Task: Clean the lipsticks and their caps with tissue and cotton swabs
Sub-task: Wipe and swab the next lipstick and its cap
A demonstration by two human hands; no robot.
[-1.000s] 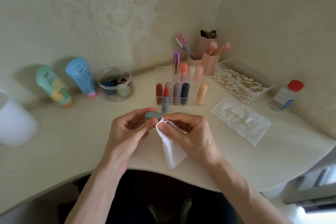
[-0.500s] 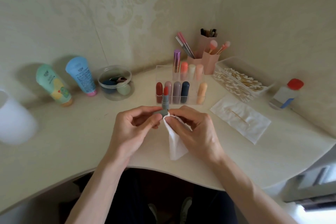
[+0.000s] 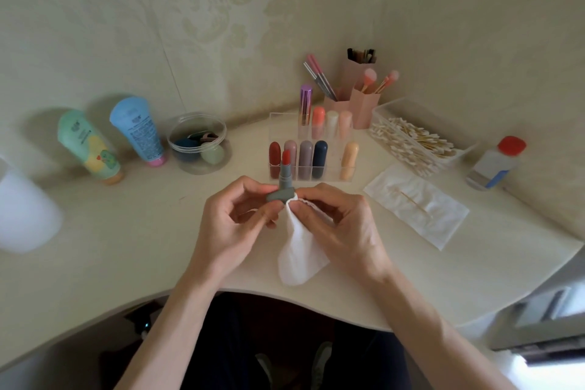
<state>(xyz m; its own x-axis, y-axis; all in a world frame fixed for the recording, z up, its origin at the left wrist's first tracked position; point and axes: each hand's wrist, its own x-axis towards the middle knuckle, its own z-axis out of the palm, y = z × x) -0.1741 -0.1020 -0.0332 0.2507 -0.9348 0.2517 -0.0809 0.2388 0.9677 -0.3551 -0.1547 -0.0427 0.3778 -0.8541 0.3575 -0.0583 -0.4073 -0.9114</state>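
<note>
While the left hand pinches the grey cap at the centre of the frame, the right hand grips a white tissue whose bunched tip is pressed into the cap's open end. The tissue's tail hangs down toward the table's curved front edge, which runs just below both wrists. Bare tabletop spreads left of the hands and toward the lower right.

Compared with a second ago, the cap sits closer to the uncapped red lipstick standing just behind it, and now hides its foot.

Behind that, a clear organiser holds two rows of capped lipsticks. To its left, a round clear tub contains makeup sponges. At the upper right, pink holders carry brushes, and a clear tray is filled with cotton swabs. A flat tissue with one swab on it lies right of the hands.
</note>
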